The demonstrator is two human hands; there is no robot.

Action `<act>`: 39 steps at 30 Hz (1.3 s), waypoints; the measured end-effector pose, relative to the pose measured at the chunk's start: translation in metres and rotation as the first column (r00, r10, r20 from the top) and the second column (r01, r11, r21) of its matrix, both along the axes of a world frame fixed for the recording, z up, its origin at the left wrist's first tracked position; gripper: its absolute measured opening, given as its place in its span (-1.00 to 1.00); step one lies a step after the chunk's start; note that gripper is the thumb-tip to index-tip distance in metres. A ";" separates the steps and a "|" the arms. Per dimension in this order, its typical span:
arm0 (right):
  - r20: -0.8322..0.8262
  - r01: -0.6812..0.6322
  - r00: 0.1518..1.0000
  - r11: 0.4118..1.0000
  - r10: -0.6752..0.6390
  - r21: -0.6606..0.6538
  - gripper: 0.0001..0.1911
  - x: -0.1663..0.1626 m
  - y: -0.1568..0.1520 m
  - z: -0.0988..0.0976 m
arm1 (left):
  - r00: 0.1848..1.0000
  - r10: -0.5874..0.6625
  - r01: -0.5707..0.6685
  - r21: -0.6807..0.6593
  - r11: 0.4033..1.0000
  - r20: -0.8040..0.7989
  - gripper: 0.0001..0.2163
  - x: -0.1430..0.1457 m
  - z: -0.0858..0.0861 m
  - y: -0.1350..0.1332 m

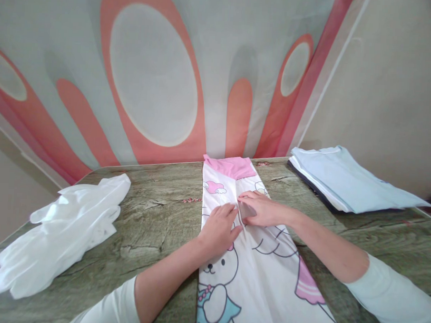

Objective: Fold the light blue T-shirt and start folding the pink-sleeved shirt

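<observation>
A long white printed garment with a pink far end lies lengthwise on the table, its near part running out of view. Cartoon figures cover it, among them a bear in a teal skirt. My left hand rests on its left half, palm down, with the thumb apart from the fingers. Across from it, my right hand touches the fabric with fingers stretched out and thumb apart. Between the two hands, a crease runs along the middle of the cloth.
On the left, a crumpled white cloth lies on the wood-patterned table. A stack of folded clothes, light blue on top and dark beneath, sits at the right. Behind the table's far edge hangs a pink and grey patterned backdrop.
</observation>
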State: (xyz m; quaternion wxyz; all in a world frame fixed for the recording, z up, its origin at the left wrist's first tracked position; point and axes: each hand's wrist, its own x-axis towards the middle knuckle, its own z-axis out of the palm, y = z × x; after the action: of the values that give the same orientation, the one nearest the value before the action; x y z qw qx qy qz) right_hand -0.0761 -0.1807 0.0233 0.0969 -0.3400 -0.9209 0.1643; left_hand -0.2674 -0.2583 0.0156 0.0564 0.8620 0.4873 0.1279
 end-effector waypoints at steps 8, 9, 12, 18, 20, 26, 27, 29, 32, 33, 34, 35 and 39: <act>0.025 -0.099 0.994 0.990 0.102 -0.098 -0.19 0.014 0.006 -0.002 | 0.993 -0.001 -0.001 -0.018 1.000 -0.120 -0.46 0.003 -0.013 -0.009; 0.036 -0.106 0.993 0.990 0.110 -0.097 -0.20 0.014 0.006 -0.001 | 0.992 0.001 -0.002 -0.012 1.000 -0.125 -0.45 0.003 -0.013 -0.010; 0.085 -0.100 0.991 0.993 0.105 -0.062 -0.25 0.012 0.000 0.000 | 0.990 0.010 -0.010 0.005 1.000 -0.138 -0.42 0.004 -0.012 -0.011; 0.118 -0.063 0.991 0.998 0.062 -0.001 -0.29 0.002 -0.017 0.004 | 0.983 -0.035 0.038 0.013 0.999 -0.183 -0.41 0.005 -0.002 -0.017; 0.124 -0.053 0.991 0.998 0.054 -0.016 -0.27 0.003 -0.018 0.005 | 0.980 -0.060 0.060 -0.004 0.998 -0.192 -0.40 0.004 0.001 -0.018; 0.001 0.013 1.000 0.998 -0.013 -0.055 -0.37 0.004 -0.005 -0.001 | 0.981 -0.072 0.064 -0.050 0.997 -0.182 -0.36 0.001 -0.001 -0.018; -0.027 0.023 0.999 0.999 -0.024 -0.040 -0.39 0.001 -0.003 -0.003 | 0.982 -0.071 0.063 -0.051 0.997 -0.177 -0.36 0.001 -0.001 -0.018; -0.042 -0.003 0.999 1.000 0.002 -0.015 -0.42 -0.005 0.000 -0.009 | 0.984 -0.063 0.055 -0.056 0.997 -0.168 -0.35 0.001 -0.002 -0.019; 0.020 -0.033 0.999 0.999 0.033 0.004 -0.44 -0.011 0.006 -0.018 | 0.986 -0.046 0.036 -0.068 0.997 -0.159 -0.34 0.001 -0.002 -0.021; 0.046 -0.011 0.999 1.000 0.010 0.015 -0.44 -0.011 0.008 -0.022 | 0.987 -0.043 0.032 -0.069 0.997 -0.157 -0.34 0.001 -0.002 -0.021; 0.069 0.030 0.997 0.999 -0.032 0.032 -0.42 -0.010 0.012 -0.025 | 0.987 -0.041 0.031 -0.070 0.997 -0.157 -0.33 0.001 -0.002 -0.022; 0.086 0.081 0.993 0.995 -0.085 0.050 -0.40 -0.008 0.015 -0.028 | 0.987 -0.041 0.030 -0.072 0.997 -0.157 -0.32 0.001 -0.003 -0.022; 0.103 0.193 0.974 0.976 -0.203 0.104 -0.35 -0.002 0.024 -0.037 | 0.987 -0.032 0.019 -0.083 0.996 -0.155 -0.31 0.000 -0.004 -0.023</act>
State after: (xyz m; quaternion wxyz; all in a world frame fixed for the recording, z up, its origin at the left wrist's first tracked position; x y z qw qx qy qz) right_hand -0.0780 -0.1565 -0.0135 0.0762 -0.4340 -0.8930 0.0913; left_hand -0.2674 -0.2812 0.0114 0.0548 0.8725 0.4840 0.0395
